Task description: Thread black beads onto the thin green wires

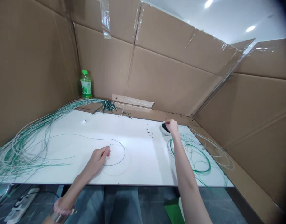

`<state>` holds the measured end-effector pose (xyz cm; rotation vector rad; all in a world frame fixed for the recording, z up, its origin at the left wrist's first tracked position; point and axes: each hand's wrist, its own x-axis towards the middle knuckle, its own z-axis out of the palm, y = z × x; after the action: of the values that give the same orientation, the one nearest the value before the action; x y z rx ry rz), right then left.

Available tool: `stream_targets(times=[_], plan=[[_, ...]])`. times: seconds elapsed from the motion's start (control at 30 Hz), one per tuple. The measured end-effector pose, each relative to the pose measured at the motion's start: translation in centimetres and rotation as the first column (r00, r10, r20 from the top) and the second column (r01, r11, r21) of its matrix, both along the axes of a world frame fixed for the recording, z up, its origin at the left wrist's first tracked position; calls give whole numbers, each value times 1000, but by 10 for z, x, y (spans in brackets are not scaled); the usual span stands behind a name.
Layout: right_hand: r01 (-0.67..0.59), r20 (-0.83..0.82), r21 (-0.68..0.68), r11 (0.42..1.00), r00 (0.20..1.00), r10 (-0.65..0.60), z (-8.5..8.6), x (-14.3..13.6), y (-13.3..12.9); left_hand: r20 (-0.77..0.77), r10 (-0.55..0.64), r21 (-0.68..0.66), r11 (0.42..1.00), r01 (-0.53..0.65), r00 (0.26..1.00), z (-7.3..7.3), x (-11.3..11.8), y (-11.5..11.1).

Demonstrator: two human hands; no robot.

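Observation:
My left hand (99, 157) is closed in a pinch on the end of a thin wire (124, 149), which loops out over the white board and runs back to the left. At the back right, my right hand (172, 126) reaches with closed fingers into a small white bowl (164, 132) of dark bits; whatever its fingertips hold is hidden. Several tiny black pieces (149, 133) lie scattered left of the bowl. Coils of green and white wire (204, 171) spread beneath and beside my right forearm.
A large bundle of green and white wires (23, 144) covers the left side, its dark ends at the back. A green bottle (86, 87) stands in the back left corner. Cardboard walls (168, 77) surround the white board (143, 171). A power strip (23, 205) lies below left.

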<state>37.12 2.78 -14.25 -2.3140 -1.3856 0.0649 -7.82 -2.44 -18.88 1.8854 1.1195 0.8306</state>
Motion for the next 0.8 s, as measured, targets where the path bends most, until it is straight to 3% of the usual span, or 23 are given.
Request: stream_targets(times=[0.17,0.37,0.57,0.8], plan=[[21,12,-82,996,1000,-20,1,12,7,-1,6,10,1000,-6,1000,-2,1,2],[-31,30,-90,995,999,34,-1,10,12,-8,7,16,1000,-7,1000,-3,-1,1],[-84,51,-61,995,995,87,7,12,3,-16,0,12,1000,0,1000,-3,0,2],[-217,70,-56,975,973,221,9,-11,-3,-5,-11,16,1000,11,1000,2,3,1]])
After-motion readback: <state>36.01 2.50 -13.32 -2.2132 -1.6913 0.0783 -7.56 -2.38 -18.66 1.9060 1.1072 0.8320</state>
